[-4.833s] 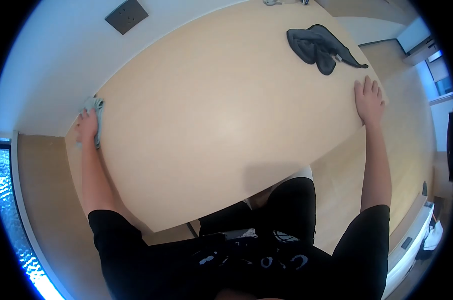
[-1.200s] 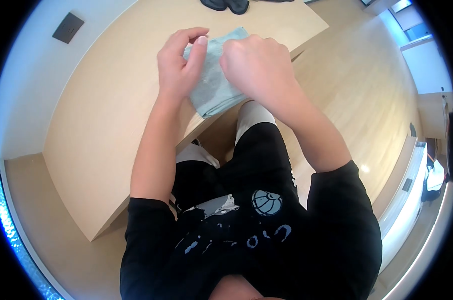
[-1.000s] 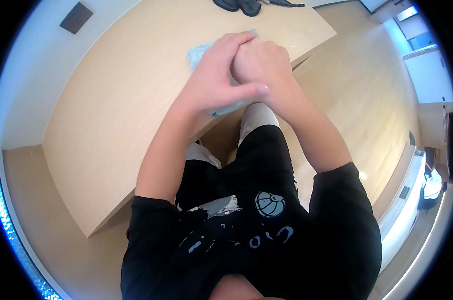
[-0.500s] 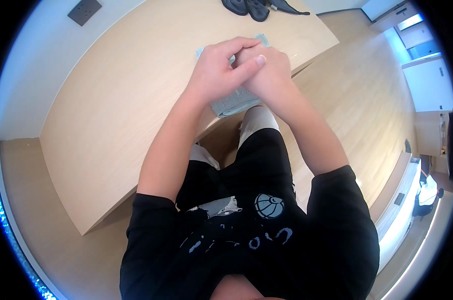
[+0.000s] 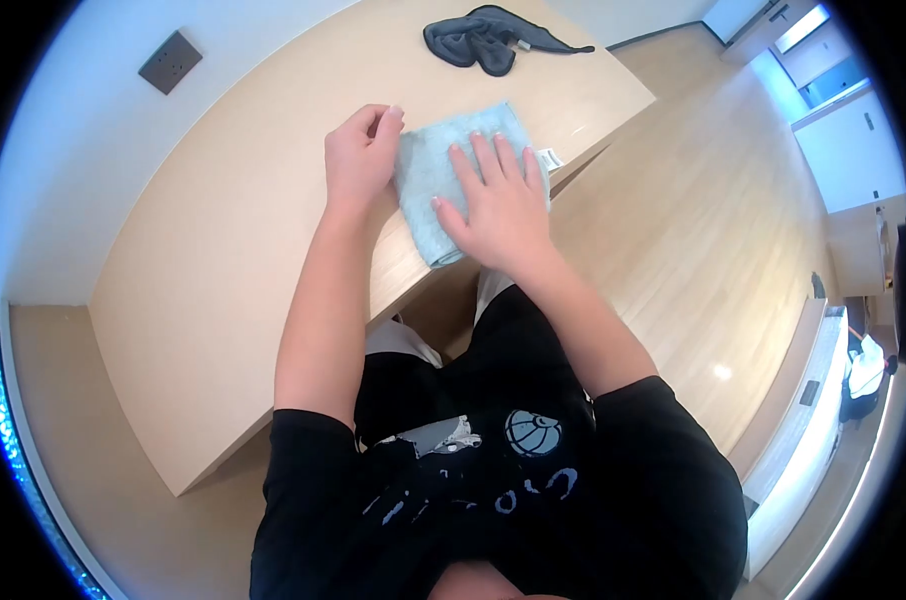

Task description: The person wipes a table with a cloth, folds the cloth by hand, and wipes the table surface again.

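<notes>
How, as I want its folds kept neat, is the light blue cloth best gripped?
Probably with the left hand, coming low from the left to the free left edge of the light blue cloth, thumb above, fingers beneath all layers. It lies folded flat, and the right hand is spread over its right part.

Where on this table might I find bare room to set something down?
Widest: the table between the left hand and the wall. A narrow band separates the dark cloth from the pale cloth. Crowded: where the right hand covers the pale cloth.

Tag (image 5: pixel 551 159) on cloth (image 5: pixel 435 178), lettering (image 5: pixel 507 503) on shirt (image 5: pixel 503 540), illegible
</notes>
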`<state>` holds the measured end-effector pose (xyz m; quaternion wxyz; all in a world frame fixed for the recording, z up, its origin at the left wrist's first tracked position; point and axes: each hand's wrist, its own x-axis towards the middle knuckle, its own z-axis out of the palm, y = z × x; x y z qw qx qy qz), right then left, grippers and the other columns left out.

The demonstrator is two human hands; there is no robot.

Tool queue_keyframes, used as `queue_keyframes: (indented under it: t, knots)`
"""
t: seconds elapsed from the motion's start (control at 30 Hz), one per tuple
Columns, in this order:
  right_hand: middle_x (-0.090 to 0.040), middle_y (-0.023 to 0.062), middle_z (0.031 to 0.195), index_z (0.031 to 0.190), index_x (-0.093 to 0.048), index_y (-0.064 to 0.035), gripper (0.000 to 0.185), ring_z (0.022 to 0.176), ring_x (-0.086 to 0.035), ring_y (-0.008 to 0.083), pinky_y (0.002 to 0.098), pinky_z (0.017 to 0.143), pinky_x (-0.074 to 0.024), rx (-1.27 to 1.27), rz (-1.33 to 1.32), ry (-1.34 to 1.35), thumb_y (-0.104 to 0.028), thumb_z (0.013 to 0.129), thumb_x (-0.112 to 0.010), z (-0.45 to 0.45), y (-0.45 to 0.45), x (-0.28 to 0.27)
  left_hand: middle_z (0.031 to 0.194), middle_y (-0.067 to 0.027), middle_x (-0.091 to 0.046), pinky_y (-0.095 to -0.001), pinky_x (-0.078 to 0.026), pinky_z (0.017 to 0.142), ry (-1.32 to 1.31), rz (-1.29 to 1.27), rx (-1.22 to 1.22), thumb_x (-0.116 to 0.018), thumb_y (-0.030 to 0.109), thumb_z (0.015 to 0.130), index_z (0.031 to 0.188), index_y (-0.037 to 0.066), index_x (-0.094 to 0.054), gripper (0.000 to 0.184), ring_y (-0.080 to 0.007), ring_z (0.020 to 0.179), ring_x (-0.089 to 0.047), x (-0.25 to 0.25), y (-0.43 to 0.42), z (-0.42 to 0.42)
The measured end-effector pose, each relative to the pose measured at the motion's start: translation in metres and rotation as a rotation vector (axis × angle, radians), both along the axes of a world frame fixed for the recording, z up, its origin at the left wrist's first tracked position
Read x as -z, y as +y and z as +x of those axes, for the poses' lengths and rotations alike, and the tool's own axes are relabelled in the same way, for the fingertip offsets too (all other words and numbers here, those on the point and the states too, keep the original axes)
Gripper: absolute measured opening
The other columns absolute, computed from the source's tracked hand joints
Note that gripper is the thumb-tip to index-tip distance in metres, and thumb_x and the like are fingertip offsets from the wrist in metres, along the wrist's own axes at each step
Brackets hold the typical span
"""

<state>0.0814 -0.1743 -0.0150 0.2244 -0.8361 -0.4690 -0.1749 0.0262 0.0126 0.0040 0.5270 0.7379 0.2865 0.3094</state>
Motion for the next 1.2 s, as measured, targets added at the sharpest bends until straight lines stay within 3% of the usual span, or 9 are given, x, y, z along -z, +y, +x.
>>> queue_keyframes:
  t: [0.33,0.53,0.57,0.67,0.7,0.8,1.0,1.13,1.2]
  knots:
    - [-0.037,0.0181,0.158,0.151,-0.044,-0.0151,0.071,0.146,-0.032,0.0408,0.0555,0.120,-0.0190,0.238,-0.223,0.050,-0.051,0.090,-0.053,0.091,-0.017,0.010,0.083,-0.0074,-0.071,-0.0278,-0.050,0.077,-0.028,-0.033,-0.104,-0.063,0.023,0.096,0.101,-0.003,-0.071,0.028,-0.0130,0.079,-0.063,0.000,0.013,-0.014]
    - [-0.034,0.0212,0.158,0.152,-0.041,-0.0136,0.074,0.145,-0.030,0.0463,0.0594,0.119,-0.0179,0.463,-0.313,0.055,-0.053,0.089,-0.048,0.195,-0.033,0.012,0.085,-0.0062,-0.070,-0.0264,-0.049,0.075,0.168,0.075,-0.001,-0.063,0.023,0.096,0.103,0.001,-0.072,0.024,-0.0118,0.077,-0.060,-0.001,0.000,-0.009]
    - [-0.034,0.0217,0.158,0.151,-0.042,-0.0132,0.074,0.144,-0.030,0.0474,0.0610,0.117,-0.0185,0.475,-0.330,0.055,-0.053,0.089,-0.048,0.209,-0.034,0.011,0.091,-0.0063,-0.070,-0.0295,-0.049,0.081,0.228,0.102,0.060,-0.064,0.022,0.094,0.104,0.006,-0.073,0.021,-0.0147,0.085,-0.062,0.003,0.004,-0.009]
    - [-0.035,0.0234,0.157,0.147,-0.044,-0.0116,0.071,0.142,-0.030,0.0505,0.0648,0.114,-0.0191,0.493,-0.383,0.120,-0.051,0.089,-0.048,0.233,-0.027,0.000,0.101,-0.0084,-0.069,-0.0328,-0.052,0.082,0.267,0.634,0.070,-0.065,0.017,0.093,0.104,0.003,-0.071,0.020,-0.0211,0.098,-0.062,0.009,0.001,-0.003]
    - [-0.035,0.0239,0.156,0.146,-0.045,-0.0110,0.070,0.142,-0.030,0.0514,0.0660,0.113,-0.0191,0.494,-0.400,0.149,-0.051,0.089,-0.049,0.241,-0.025,-0.006,0.116,-0.0109,-0.065,-0.0371,-0.052,0.086,0.284,0.668,0.091,-0.066,0.014,0.089,0.108,0.006,-0.070,0.021,-0.0277,0.105,-0.059,0.008,0.000,0.001]
    - [-0.034,0.0251,0.156,0.143,-0.047,-0.0100,0.066,0.141,-0.029,0.0528,0.0672,0.112,-0.0182,0.510,-0.366,0.213,-0.049,0.089,-0.048,0.252,-0.015,-0.008,0.128,-0.0096,-0.060,-0.0377,-0.050,0.091,0.217,0.963,0.148,-0.065,0.010,0.087,0.112,0.008,-0.069,0.026,-0.0279,0.107,-0.058,0.001,-0.003,0.028]
    - [-0.037,0.0239,0.154,0.149,-0.043,-0.0115,0.070,0.140,-0.033,0.0517,0.0694,0.110,-0.0233,0.548,-0.333,0.071,-0.051,0.090,-0.047,0.247,-0.013,-0.003,0.137,-0.0056,-0.056,-0.0403,-0.048,0.098,0.247,1.090,0.521,-0.061,0.003,0.086,0.120,0.013,-0.067,0.036,-0.0279,0.114,-0.056,-0.025,-0.011,0.139]
    - [-0.035,0.0248,0.156,0.150,-0.042,-0.0103,0.074,0.141,-0.029,0.0526,0.0683,0.112,-0.0194,0.547,-0.315,0.114,-0.054,0.090,-0.047,0.244,-0.013,-0.006,0.139,-0.0053,-0.055,-0.0395,-0.048,0.100,0.629,1.205,0.459,-0.056,0.009,0.091,0.126,0.017,-0.066,0.037,-0.0285,0.116,-0.057,-0.018,0.018,0.216]
    - [-0.031,0.0269,0.158,0.151,-0.041,-0.0079,0.077,0.144,-0.024,0.0539,0.0672,0.114,-0.0138,0.525,-0.299,0.187,-0.055,0.090,-0.046,0.242,-0.013,-0.013,0.142,-0.0066,-0.054,-0.0398,-0.047,0.102,0.580,1.153,0.392,-0.055,0.010,0.092,0.127,0.017,-0.066,0.037,-0.0301,0.119,-0.057,-0.005,0.042,0.241]
